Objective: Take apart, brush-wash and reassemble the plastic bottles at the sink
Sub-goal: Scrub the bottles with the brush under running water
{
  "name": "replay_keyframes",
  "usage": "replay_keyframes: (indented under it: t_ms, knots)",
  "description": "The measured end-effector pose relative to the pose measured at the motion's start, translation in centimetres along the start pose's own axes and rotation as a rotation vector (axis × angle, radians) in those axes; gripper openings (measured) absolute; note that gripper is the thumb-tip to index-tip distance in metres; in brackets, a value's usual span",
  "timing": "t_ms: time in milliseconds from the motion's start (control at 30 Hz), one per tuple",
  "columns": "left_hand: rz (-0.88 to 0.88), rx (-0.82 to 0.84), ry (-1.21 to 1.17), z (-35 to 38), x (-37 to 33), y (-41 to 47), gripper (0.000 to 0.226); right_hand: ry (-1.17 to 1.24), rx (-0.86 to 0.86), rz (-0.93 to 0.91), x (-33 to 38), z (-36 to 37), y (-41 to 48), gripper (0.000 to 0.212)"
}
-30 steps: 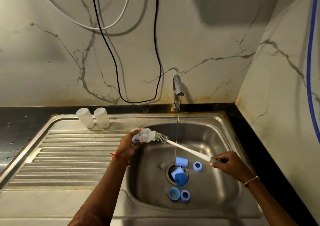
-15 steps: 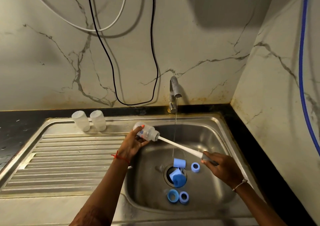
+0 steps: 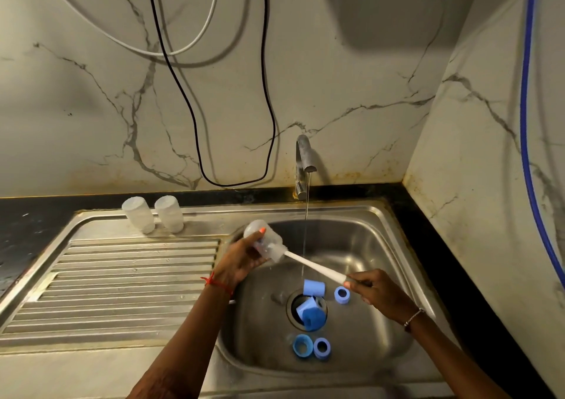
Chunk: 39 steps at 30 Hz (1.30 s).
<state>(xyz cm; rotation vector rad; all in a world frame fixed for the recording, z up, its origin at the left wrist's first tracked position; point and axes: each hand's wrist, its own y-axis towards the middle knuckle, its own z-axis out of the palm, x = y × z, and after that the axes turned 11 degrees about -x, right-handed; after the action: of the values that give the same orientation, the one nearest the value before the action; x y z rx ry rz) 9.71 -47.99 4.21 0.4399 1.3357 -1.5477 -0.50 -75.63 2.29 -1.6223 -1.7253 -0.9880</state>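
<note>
Over the left side of the sink basin (image 3: 367, 246): clear plastic bottle (image 3: 260, 236) held tilted, mouth pointing lower right, base upper left. Left hand (image 3: 241, 264) grips it, fingers curled round the body; one orange-painted nail shows on top. Bottle brush (image 3: 315, 265) enters the mouth; the bristle head sits inside the bottle and the white handle slants down-right across the basin. Right hand (image 3: 376, 290) holds the handle's far end, fingers closed round it.

Tap (image 3: 304, 160) running; thin water stream (image 3: 306, 215) drops past the brush handle toward the basin floor. On that floor, five blue bottle parts (image 3: 314, 287): a sleeve and a ring just beside the drain (image 3: 290, 307), one piece lying in the drain opening, two rings side by side near the front wall.

Back ledge of the drainboard (image 3: 122, 276): two more clear bottles (image 3: 138, 214) stand side by side, near each other.

Black cable (image 3: 195, 117) and white cable (image 3: 195, 41) hang on the marble wall; blue hose (image 3: 527, 123) runs down the right wall.
</note>
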Motion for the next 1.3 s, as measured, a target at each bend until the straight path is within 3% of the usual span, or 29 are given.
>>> replay_keyframes:
  t_ms: [100, 233, 300, 400, 567, 700, 800, 900, 1000, 1100, 1300]
  knots:
    - [-0.013, -0.017, -0.073, 0.9, 0.3, -0.8, 0.044, 0.064, -0.036, -0.010, 0.6, 0.4, 0.1, 0.032]
    - [-0.013, -0.054, -0.167, 0.7, 0.0, -0.8, 0.059, -0.266, -0.305, -0.211, 0.3, 0.7, -0.5, 0.017]
    - [-0.027, -0.054, -0.197, 0.7, -0.2, -1.1, 0.058, -0.478, -0.431, -0.345, 0.2, 1.2, -0.9, 0.034]
    - [-0.023, -0.036, -0.207, 1.4, -0.5, -1.8, 0.056, -0.629, -0.482, -0.406, 0.8, 2.6, -1.9, 0.058]
    - [0.014, -0.044, -0.201, 1.0, -0.7, -1.9, 0.060, -0.639, -0.429, -0.366, 2.0, 3.7, -2.2, 0.063]
    - [0.013, -0.032, -0.187, 0.5, -1.2, -1.7, 0.061, -0.439, -0.336, -0.244, 2.1, 2.6, -2.2, 0.024]
    - [-0.013, 0.013, -0.207, 0.5, -1.4, -2.1, 0.056, -0.204, -0.160, -0.084, 1.5, 1.7, -2.3, 0.037]
    - [-0.033, 0.065, -0.305, 0.3, -1.5, -2.5, 0.053, 0.020, -0.159, -0.060, 1.2, 1.6, -2.5, 0.046]
    - [-0.061, 0.147, -0.425, 0.6, -1.5, -3.0, 0.058, 0.230, -0.191, 0.050, 2.5, 2.4, -2.9, 0.033]
    - [-0.043, 0.181, -0.417, 1.4, -1.4, -3.4, 0.042, 0.412, -0.241, 0.200, 3.2, 3.9, -3.3, 0.018]
    - [-0.010, 0.169, -0.405, 1.8, -1.9, -3.7, 0.043, 0.553, -0.218, 0.340, 3.6, 5.6, -3.7, 0.019]
